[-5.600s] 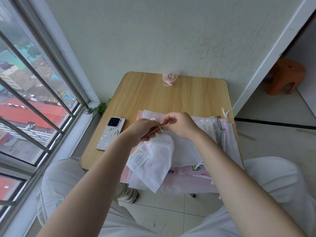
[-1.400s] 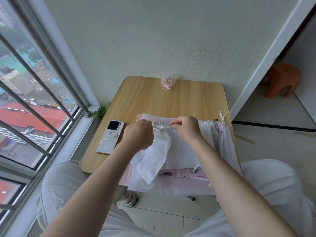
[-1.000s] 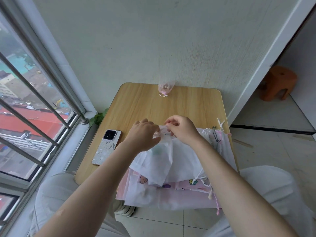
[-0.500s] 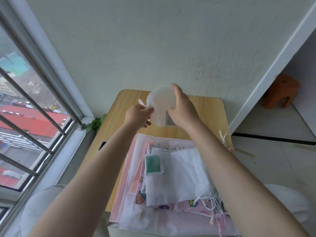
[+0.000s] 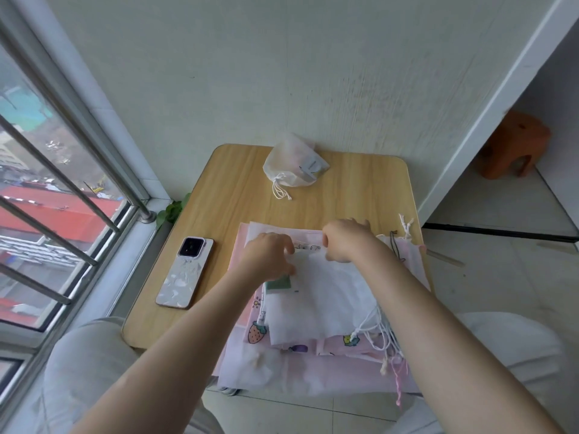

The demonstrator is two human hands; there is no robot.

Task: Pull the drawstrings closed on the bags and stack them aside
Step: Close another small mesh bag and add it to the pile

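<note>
Both hands, left hand (image 5: 270,255), right hand (image 5: 344,241), gripping top white bag's (image 5: 326,296) far edge; cinched bag (image 5: 293,166) against wall

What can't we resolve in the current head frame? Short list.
- Left hand grip: fingertips curl out of sight behind its own back; contact with the top white bag unclear.
- Right hand: whether it pinches a cord or cloth is too small to tell.
- Bag count in the pile: layers overlap, forearms cover part.
- Closed bag label text: too small.
- Orange stool: blurred.
</note>
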